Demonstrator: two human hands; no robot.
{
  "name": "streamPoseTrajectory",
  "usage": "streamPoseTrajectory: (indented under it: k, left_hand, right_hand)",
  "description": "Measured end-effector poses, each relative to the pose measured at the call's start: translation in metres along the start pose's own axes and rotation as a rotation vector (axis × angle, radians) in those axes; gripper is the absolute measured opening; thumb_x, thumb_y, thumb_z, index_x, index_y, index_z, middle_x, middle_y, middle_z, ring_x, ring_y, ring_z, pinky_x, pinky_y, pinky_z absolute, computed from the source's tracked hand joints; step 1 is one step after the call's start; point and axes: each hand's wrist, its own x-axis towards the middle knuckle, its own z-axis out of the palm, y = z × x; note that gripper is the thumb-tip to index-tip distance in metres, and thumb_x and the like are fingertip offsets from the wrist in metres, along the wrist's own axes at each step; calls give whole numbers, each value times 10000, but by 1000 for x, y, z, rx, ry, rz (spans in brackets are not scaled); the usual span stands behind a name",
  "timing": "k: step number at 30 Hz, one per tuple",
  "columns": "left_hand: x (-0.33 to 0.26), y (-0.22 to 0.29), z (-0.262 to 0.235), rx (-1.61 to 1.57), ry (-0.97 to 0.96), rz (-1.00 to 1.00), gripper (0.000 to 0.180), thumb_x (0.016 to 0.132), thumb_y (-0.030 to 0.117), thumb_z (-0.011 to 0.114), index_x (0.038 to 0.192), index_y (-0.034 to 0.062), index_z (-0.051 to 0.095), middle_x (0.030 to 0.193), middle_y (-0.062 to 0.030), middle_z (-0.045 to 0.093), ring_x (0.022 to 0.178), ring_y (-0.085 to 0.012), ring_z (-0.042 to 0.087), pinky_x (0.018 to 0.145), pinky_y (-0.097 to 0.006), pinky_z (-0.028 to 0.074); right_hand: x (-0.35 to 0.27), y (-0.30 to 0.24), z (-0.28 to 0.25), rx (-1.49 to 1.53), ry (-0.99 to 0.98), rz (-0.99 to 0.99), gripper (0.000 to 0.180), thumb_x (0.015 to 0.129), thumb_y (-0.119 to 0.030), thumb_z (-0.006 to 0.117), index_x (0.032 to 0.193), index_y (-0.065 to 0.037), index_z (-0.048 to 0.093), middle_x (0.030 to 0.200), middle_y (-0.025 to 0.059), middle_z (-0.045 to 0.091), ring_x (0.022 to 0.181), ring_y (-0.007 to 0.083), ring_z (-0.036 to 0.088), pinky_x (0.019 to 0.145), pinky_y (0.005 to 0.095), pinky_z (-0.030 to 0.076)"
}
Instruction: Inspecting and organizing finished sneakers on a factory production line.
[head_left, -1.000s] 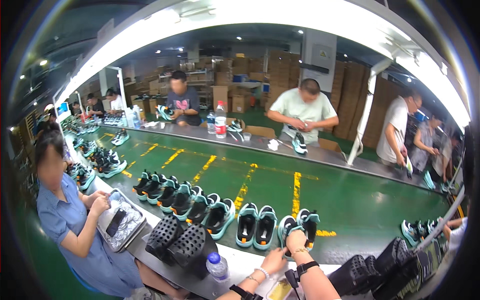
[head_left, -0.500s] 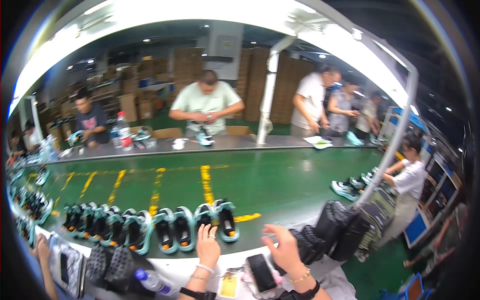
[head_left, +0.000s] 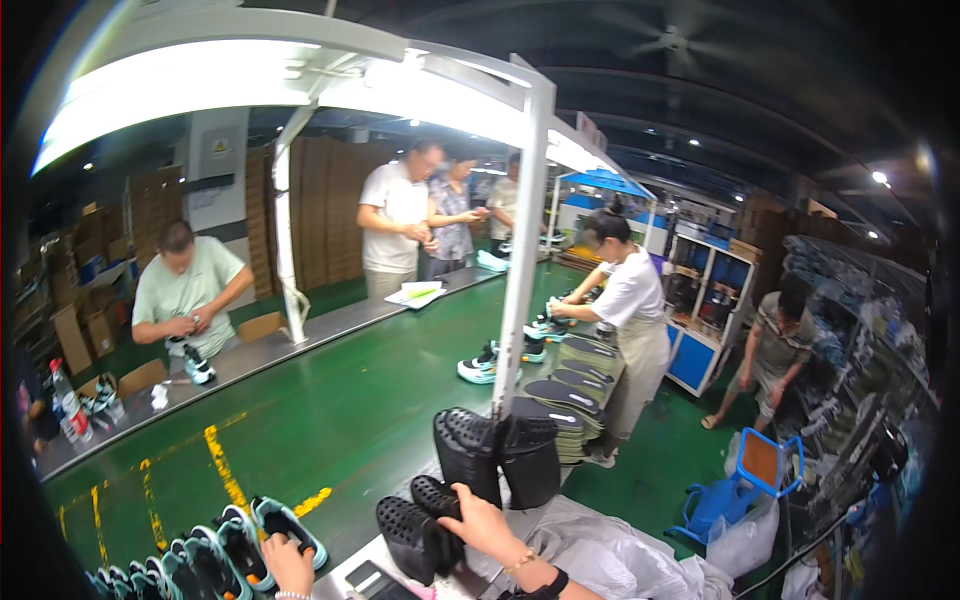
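My left hand [head_left: 287,567] is at the near end of the row of black and mint-green sneakers [head_left: 240,545], its fingers bent around the heel of one near the row's right end. A last sneaker [head_left: 288,528] stands just beyond it. My right hand [head_left: 482,525] grips the right-hand one of two small stacks of black insoles [head_left: 432,497] with dimpled tops; its thumb and fingers lie against the side. Directly behind are two taller black insole stacks [head_left: 467,450]. A phone [head_left: 375,582] lies between my hands, cut by the lower edge.
A white post [head_left: 530,230] rises behind the tall stacks. To the right, olive insole piles [head_left: 565,420] line the green bench [head_left: 330,430], where a co-worker [head_left: 630,290] handles sneakers. White plastic sheeting [head_left: 620,550] drapes the near corner. Across stands a co-worker [head_left: 190,290] with a shoe.
My view has swung right. My right hand, earlier raised and open above the phone, is now on the small insole stack. My left hand stays by the sneaker row, its fingers now bent at a heel.
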Motion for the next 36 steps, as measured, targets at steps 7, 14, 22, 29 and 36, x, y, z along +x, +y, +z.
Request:
streamPoseTrajectory:
  k: [7, 14, 22, 29, 36]
  left_hand:
    - [-26, 21, -25, 110, 41, -243, 365, 625, 290, 741, 937, 110, 680, 1182, -165, 492, 1278, -409, 289, 1096, -575, -7]
    - [-26, 18, -25, 141, -9, -312, 377, 703, 319, 694, 1031, 136, 661, 1041, -129, 571, 1265, -428, 313, 1062, -631, -42]
    - [-32, 5, -23, 169, 5, -247, 317, 777, 335, 642, 1025, 139, 672, 992, -110, 617, 1256, -434, 348, 1050, -638, -36]
    - [-31, -5, -30, 149, -48, -286, 324, 780, 292, 631, 1051, 118, 667, 1007, -105, 623, 1271, -425, 333, 1058, -626, -50]
    - [-32, -5, -31, 174, -13, -263, 313, 769, 289, 640, 1050, 156, 674, 1035, -85, 630, 1280, -428, 317, 1050, -640, -68]
  right_hand:
    - [-3, -26, -22, 40, 152, 7, 524, 815, -349, 644, 1180, -25, 452, 953, 219, 625, 856, 388, 617, 720, 436, 499]
    - [19, -125, -13, 411, -4, -301, 446, 842, -336, 625, 1122, -21, 477, 834, 232, 626, 774, 365, 633, 647, 398, 490]
    - [68, -210, 174, 20, -371, -488, 171, 641, -146, 715, 684, 0, 638, 730, 197, 634, 732, 335, 645, 625, 393, 527]
    - [74, -257, 215, -315, -244, -556, 80, 693, -108, 649, 742, -106, 713, 760, 82, 689, 757, 214, 685, 632, 302, 544]
    - [92, -259, 190, -341, -610, -455, 364, 488, -209, 846, 806, -90, 715, 844, 75, 693, 816, 218, 677, 682, 314, 544]
